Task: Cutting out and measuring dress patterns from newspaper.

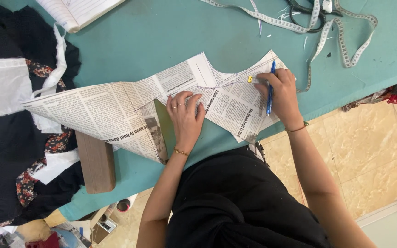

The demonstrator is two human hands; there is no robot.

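At the far left of the frame, a heap of black, white and flowered fabric (10, 133) lies over the edge of the teal table (152, 41). Just right of it, a wooden block (96, 161) rests on the table under the lower edge of a newspaper pattern piece (111, 110), which spreads across the middle of the frame. At upper left, the corner of a lined notebook (76, 11) shows.

The left hand (185, 117) lies flat on the paper near centre, fingers slightly curled and close together, pressing it down. To the right, the right hand (281, 98) rests on the paper's right end, its fingers pinching a blue pen (270, 89) whose tip points to the upper edge.

At upper right, a measuring tape (345, 41) loops over the table beside black scissors (306, 14).
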